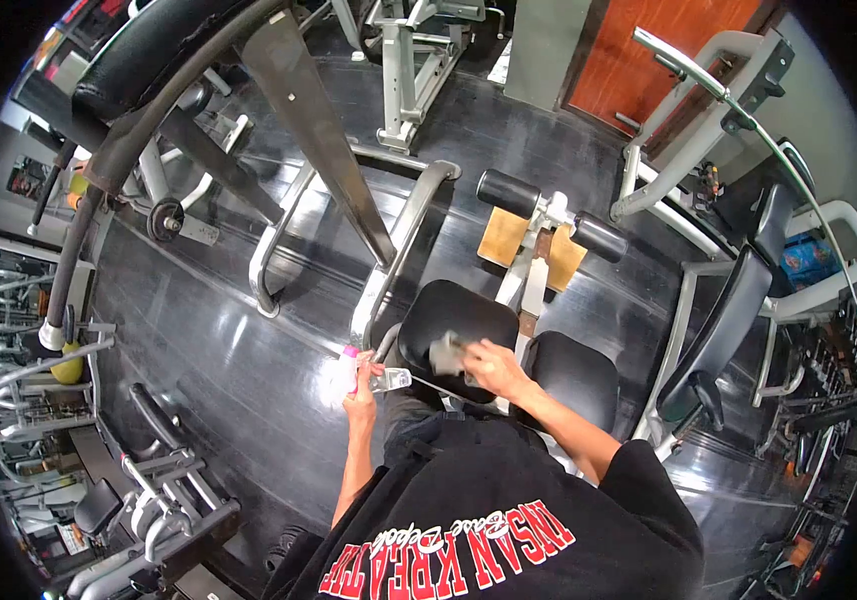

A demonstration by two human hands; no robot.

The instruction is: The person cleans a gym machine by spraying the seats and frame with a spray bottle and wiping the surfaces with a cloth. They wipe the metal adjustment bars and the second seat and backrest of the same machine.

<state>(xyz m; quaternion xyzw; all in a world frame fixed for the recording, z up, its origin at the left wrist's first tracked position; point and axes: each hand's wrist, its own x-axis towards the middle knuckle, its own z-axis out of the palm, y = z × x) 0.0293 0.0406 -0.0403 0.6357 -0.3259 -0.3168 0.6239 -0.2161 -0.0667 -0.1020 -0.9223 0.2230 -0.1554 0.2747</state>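
My right hand (495, 370) is closed around a grey cloth (447, 354), which lies over the black padded seat (454, 312) of a gym machine. The cloth and fingers are slightly blurred. To the left of that seat, my left hand (362, 388) grips a clear bottle (394, 379) with a label, tilted sideways. A pink-topped whitish container (351, 366) shows at the same hand, against its fingers. Just right of my right hand is a second black pad (574, 378).
Ahead of the seat stand black foam rollers (509, 192) and wooden footplates (502, 238). A large machine frame (314, 130) with a thick pad rises at upper left. A bench machine (719, 340) with a long bar stands right. Dark rubber flooring (209, 320) spreads left.
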